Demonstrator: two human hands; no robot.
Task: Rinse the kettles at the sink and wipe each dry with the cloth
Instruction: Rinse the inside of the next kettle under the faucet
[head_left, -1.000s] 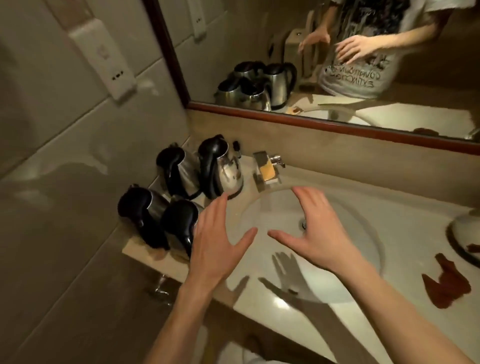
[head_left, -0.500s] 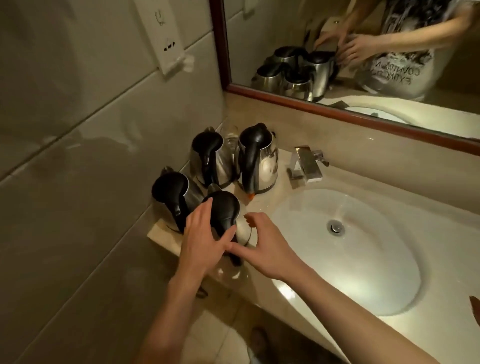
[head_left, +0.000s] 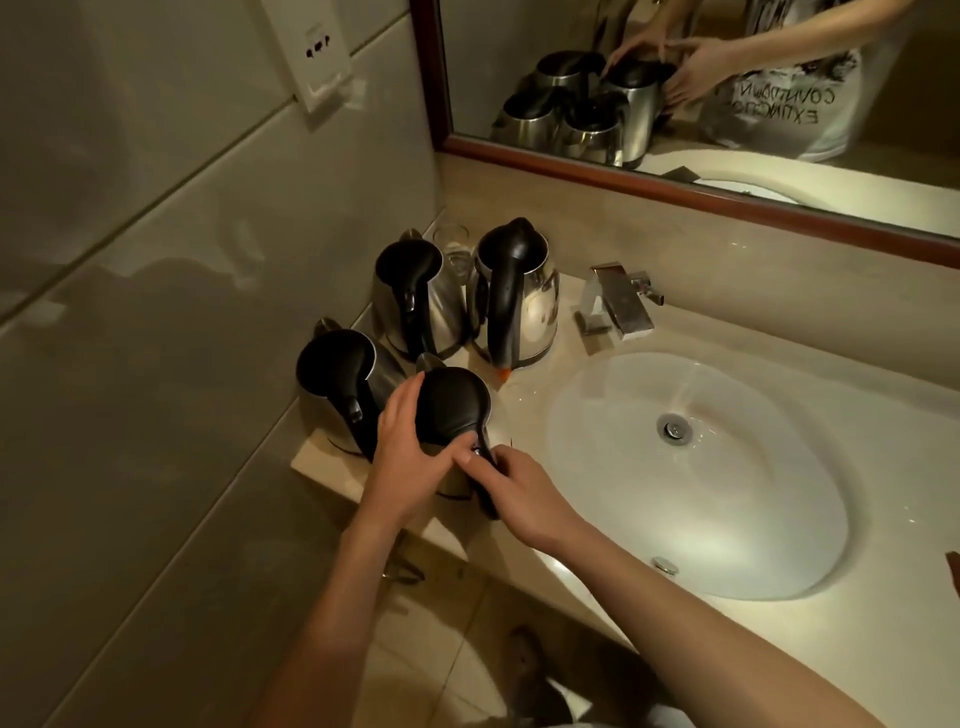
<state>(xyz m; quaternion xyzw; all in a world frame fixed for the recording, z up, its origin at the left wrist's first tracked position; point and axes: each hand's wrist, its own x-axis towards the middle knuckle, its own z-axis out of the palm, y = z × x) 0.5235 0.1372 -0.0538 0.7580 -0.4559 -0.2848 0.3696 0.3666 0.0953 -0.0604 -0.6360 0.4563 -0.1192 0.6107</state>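
Left of the sink (head_left: 696, 519), both hands' grip — left hand (head_left: 410, 457), right hand (head_left: 519, 493) — closes round the nearest kettle (head_left: 452, 402).

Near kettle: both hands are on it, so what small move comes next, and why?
Probably lift the near kettle right toward the sink: the left hand cups its body, the right hand grips its handle, and it stands unrinsed on the counter.

grey tiled wall (head_left: 156, 234) with socket (head_left: 319, 57), wood-framed mirror (head_left: 519, 31), beige stone bench (head_left: 519, 551), tiled floor (head_left: 415, 649), dim warm light
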